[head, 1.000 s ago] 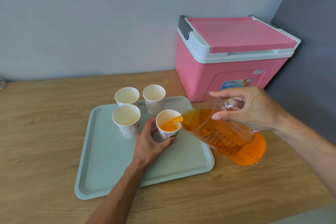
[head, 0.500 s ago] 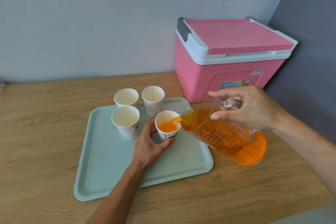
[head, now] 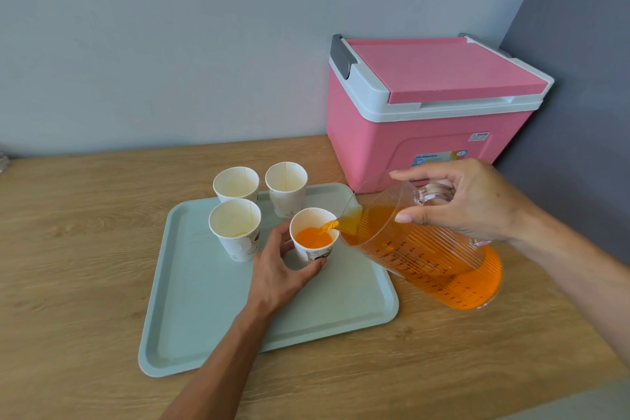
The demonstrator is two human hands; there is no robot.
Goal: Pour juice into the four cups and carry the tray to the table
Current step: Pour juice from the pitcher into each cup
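Observation:
A pale green tray (head: 211,324) lies on the wooden counter with white paper cups at its far end. My left hand (head: 278,269) grips the base of the near right cup (head: 313,235), which holds orange juice. My right hand (head: 467,201) holds a clear ribbed pitcher (head: 426,259) of orange juice by its handle, tilted left, with a thin stream running from the spout into that cup. Three other cups look empty: near left (head: 235,228), far left (head: 236,183) and far right (head: 286,191).
A pink cooler box (head: 426,112) with a white-rimmed lid stands at the back right, close behind the pitcher. The wooden counter (head: 75,249) meets a grey wall at the back and a darker wall on the right. The counter's front edge runs along the lower right.
The juice level in the near right cup has risen while the pitcher keeps pouring. Both hands hold nearly the same places.

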